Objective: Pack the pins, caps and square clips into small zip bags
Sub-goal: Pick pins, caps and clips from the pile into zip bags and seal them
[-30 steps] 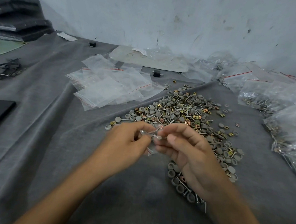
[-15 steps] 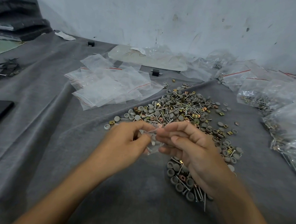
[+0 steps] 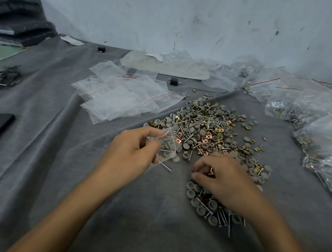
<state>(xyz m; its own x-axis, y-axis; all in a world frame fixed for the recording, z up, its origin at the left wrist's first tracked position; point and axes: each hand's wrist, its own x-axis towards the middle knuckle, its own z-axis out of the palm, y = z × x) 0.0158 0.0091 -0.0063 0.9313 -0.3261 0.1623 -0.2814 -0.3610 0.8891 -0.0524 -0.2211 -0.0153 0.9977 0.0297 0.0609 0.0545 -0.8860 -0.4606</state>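
Left hand point(image 3: 131, 153) holds a small zip bag point(image 3: 167, 143) at the near-left edge of the pile point(image 3: 206, 126). Thumb and fingers are curled, pinching the bag's mouth. Through the film a few pins and grey caps show.

Right hand point(image 3: 226, 177) is down on the near edge of the pile with fingers curled. A copper glint between thumb and forefinger reads as a square clip point(image 3: 210, 170) pinched there; too small to be sure.

One loose pin point(image 3: 166, 166) lies on the grey cloth point(image 3: 60, 158) just near of the bag. Empty bags point(image 3: 119, 101) are fanned out left of the pile, filled bags point(image 3: 318, 124) heaped to its right.

Handling, as judged:
- Bag film is thin, limp and slick. Best held at the stiffer zip strip, mouth kept spread.
- Pins are light, hard and pointed, and could pierce the film. Feed head first.
- Caps are light and likely to roll.
- Clips are small and flat, needing a fingertip pinch by the edges.
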